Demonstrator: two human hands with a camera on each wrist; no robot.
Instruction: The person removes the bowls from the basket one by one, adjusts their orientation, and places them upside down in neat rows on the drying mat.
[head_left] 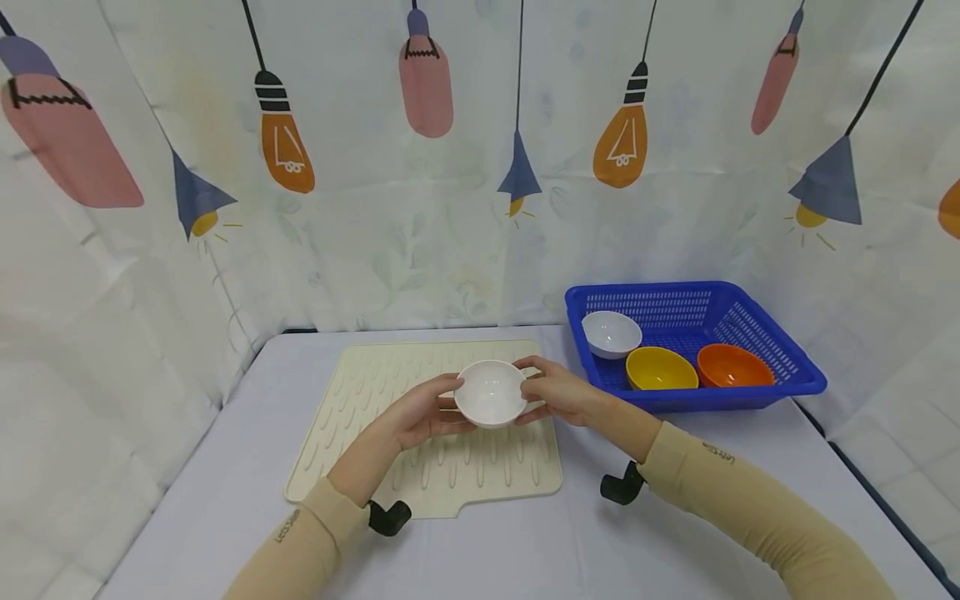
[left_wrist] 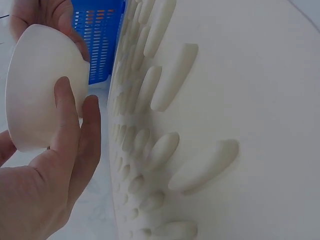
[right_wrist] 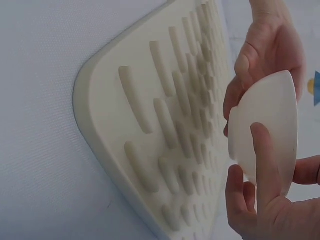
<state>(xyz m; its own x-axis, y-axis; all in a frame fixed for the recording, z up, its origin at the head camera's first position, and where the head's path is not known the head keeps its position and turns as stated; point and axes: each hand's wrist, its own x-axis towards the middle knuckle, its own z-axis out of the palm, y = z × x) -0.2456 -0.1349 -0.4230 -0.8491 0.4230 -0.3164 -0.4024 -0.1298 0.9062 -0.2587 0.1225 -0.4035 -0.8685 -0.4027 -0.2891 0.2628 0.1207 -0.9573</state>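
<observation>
A small white bowl (head_left: 491, 395) is held above the cream ridged mat (head_left: 450, 467), its inside tipped toward the head camera. My left hand (head_left: 427, 411) grips its left side, thumb at the rim and fingers spread along the underside, as the left wrist view of the bowl (left_wrist: 42, 90) shows. On the opposite side my right hand (head_left: 557, 392) grips the rim, with fingers against the outer wall. In the right wrist view the bowl (right_wrist: 267, 115) hangs between both hands, apart from the mat (right_wrist: 112, 115).
At the back right stands a blue perforated basket (head_left: 772, 333). Inside it are another white bowl (head_left: 611, 335), a yellow bowl (head_left: 662, 369) and an orange bowl (head_left: 733, 367). White cloth covers the table (head_left: 517, 550); a patterned curtain (head_left: 337, 250) hangs behind.
</observation>
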